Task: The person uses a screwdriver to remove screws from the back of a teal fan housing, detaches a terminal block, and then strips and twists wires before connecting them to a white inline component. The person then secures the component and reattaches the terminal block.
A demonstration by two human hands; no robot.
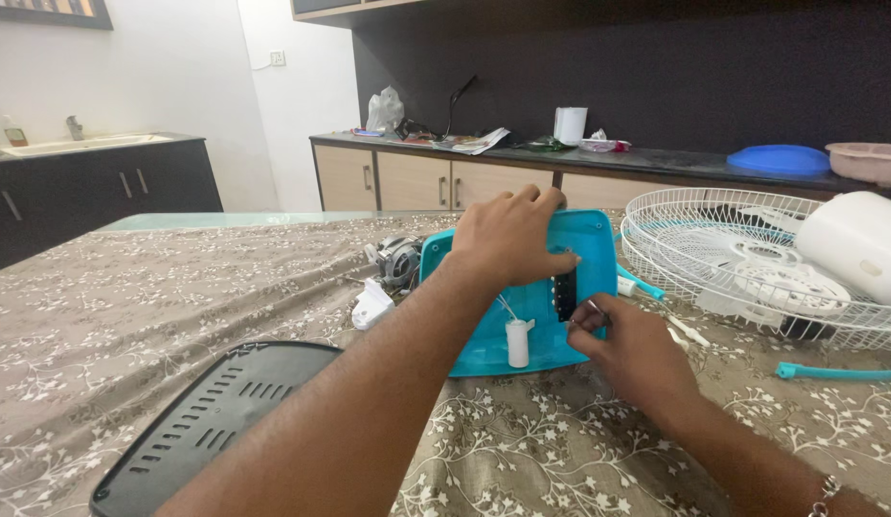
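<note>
A turquoise plastic fan base housing (589, 251) stands tilted on the table, its inner side facing me. My left hand (507, 235) grips its top edge and steadies it. My right hand (629, 347) pinches something small at the black switch block (566, 295) inside the housing; what the fingers hold is too small to tell. A white cylindrical capacitor (517, 343) with thin wires sits in the housing's lower part. A grey fan motor (397, 258) lies behind the housing on the left.
A black vented bottom plate (211, 412) lies near left. White wire fan guards (742, 263) with a white plastic part (852, 244) lie at right, and a turquoise rod (833, 371) beside them. The table has a floral cloth (129, 316). Cabinets and a cluttered counter (522, 153) stand behind.
</note>
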